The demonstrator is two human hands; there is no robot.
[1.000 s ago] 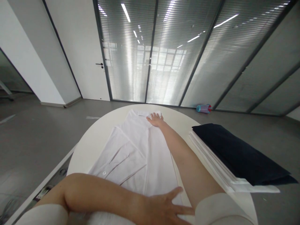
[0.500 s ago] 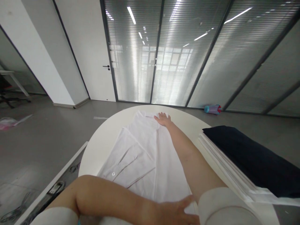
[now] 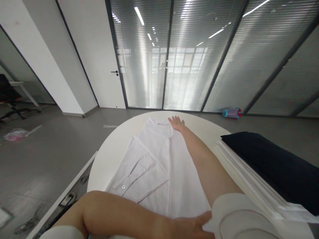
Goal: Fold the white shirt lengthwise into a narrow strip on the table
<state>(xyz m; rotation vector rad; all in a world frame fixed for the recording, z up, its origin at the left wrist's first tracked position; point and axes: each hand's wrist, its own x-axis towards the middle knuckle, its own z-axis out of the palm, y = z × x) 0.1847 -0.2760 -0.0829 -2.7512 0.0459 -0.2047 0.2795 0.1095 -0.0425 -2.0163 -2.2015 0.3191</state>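
Note:
A white button shirt [image 3: 181, 172] lies folded on the round white table [image 3: 104, 159], its collar end pointing away from me. A sleeve with a buttoned cuff is folded diagonally across it. At the far right corner of the collar end, my right hand [image 3: 176, 123] rests with its fingers spread, that arm running along the shirt's right side. My left arm crosses over the near part of the shirt. My left hand [image 3: 190, 229] lies at the shirt's near right edge, thumb and fingers apart, partly cut off by the frame's bottom.
To the right, a stack of folded white cloth [image 3: 249, 179] carries a dark navy folded cloth [image 3: 271, 162] on top. A power strip [image 3: 68, 199] and cables are beside the table at lower left. A striped bundle [image 3: 232, 113] lies on the floor by the glass wall.
The view has turned slightly left. My right hand has shifted a little outward at the collar end, its fingers now pointing more upward. The left hand stays at the near edge.

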